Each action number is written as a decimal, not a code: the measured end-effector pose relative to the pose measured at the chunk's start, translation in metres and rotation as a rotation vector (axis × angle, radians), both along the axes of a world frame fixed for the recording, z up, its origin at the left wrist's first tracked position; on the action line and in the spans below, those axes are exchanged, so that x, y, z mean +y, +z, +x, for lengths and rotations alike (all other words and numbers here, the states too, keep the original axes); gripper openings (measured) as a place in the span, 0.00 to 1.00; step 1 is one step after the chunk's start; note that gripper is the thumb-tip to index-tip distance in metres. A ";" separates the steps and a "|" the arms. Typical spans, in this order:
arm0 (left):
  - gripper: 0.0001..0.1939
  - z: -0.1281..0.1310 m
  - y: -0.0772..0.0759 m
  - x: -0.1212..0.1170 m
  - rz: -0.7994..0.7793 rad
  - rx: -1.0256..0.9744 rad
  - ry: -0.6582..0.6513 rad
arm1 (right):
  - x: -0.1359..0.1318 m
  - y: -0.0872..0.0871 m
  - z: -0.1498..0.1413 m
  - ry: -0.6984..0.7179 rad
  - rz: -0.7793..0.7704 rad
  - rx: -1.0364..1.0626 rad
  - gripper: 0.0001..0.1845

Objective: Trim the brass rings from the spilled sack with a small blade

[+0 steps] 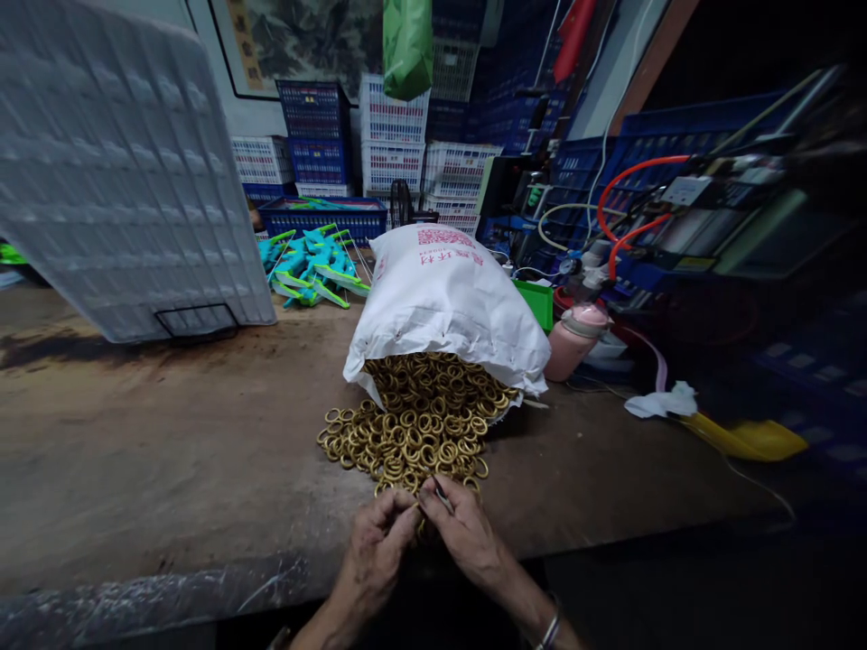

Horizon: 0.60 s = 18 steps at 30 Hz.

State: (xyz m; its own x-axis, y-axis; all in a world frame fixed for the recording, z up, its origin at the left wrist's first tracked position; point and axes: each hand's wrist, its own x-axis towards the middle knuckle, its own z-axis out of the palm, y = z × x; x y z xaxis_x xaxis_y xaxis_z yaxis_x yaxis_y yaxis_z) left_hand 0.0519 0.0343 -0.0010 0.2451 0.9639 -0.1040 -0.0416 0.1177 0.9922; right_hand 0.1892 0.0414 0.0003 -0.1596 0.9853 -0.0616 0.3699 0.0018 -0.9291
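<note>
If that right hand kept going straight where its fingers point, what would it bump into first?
Probably the loose rings ahead of the right hand, though the left hand sits so close that it might be brushed first; depth is unclear.

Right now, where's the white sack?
The white sack lies near centre in the head view, beyond the spilled gold rings and just left of the pink bottle.
</note>
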 end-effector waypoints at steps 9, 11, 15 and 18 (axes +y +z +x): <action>0.19 -0.009 -0.005 0.004 -0.206 -0.144 -0.074 | 0.014 0.005 -0.007 0.037 -0.012 0.064 0.14; 0.19 -0.009 0.000 0.006 -0.229 -0.150 -0.072 | 0.016 0.005 -0.008 0.041 -0.019 0.096 0.14; 0.21 -0.008 0.005 0.008 -0.253 -0.181 -0.053 | 0.018 0.007 -0.008 0.045 -0.021 0.123 0.15; 0.20 -0.008 0.004 0.009 -0.246 -0.198 -0.057 | 0.020 0.009 -0.009 0.047 -0.008 0.135 0.15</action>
State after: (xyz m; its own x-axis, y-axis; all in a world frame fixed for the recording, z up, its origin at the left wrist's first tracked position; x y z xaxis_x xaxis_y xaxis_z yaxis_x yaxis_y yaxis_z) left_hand 0.0438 0.0437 0.0026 0.3368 0.8998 -0.2775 -0.2177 0.3611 0.9068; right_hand 0.1802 0.0613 0.0089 -0.2132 0.9760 -0.0442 0.2415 0.0088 -0.9704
